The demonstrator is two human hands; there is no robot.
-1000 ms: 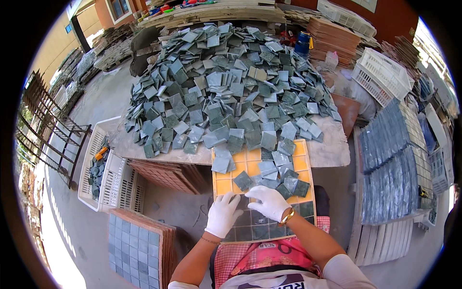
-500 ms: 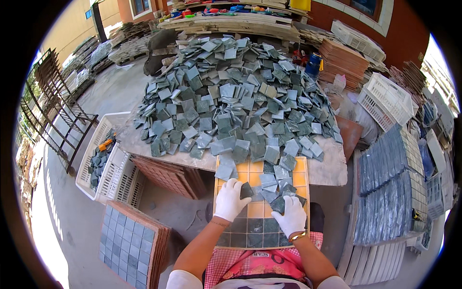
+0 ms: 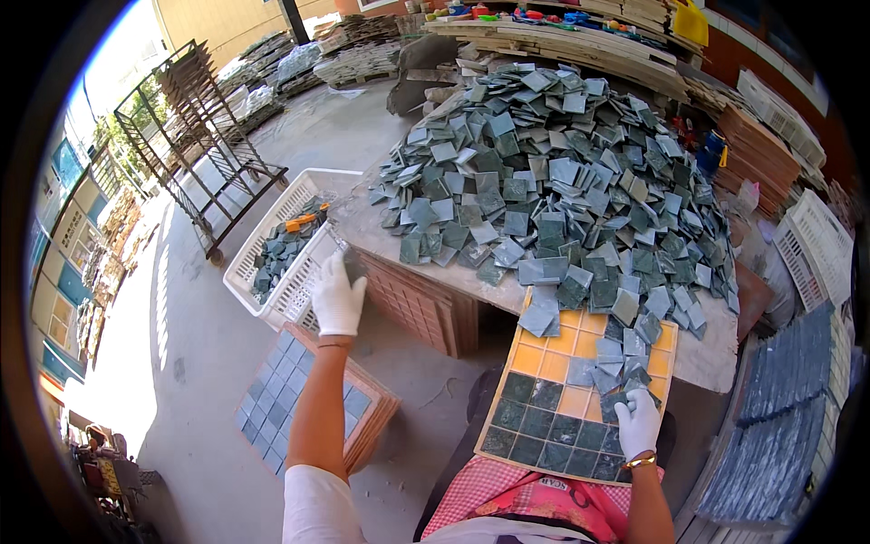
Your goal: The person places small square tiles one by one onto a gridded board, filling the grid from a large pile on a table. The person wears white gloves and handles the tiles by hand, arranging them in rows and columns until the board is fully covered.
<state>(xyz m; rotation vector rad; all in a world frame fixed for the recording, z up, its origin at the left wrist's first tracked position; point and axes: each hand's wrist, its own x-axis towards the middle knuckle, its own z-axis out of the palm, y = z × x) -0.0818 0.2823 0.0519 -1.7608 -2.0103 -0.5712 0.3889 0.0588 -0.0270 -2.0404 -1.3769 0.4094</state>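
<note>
My left hand (image 3: 338, 297), in a white glove, is stretched out to the left beside the white plastic crate (image 3: 294, 276). A dark square stone tile (image 3: 354, 265) shows between its thumb and fingers. My gloved right hand (image 3: 639, 424) is over the right side of a yellow gridded tray (image 3: 553, 364) on my lap, its fingers closed on a dark stone tile (image 3: 614, 405). Dark tiles (image 3: 530, 417) fill the near cells of the tray and part of the left side. Loose grey tiles (image 3: 609, 367) lie in a small heap on its right half.
A large heap of stone tiles (image 3: 544, 172) covers the table (image 3: 381, 231) ahead. The crate holds tile pieces and an orange tool (image 3: 301, 222). Below it stands a stack of tile-filled trays (image 3: 294, 381). Brown trays (image 3: 412, 304) lean under the table; wrapped tile stacks (image 3: 784, 417) stand right.
The view has turned to the left. My left hand has moved off the tray, out left to the crate, with a dark tile. My right hand stays at the loose tiles on the tray.
</note>
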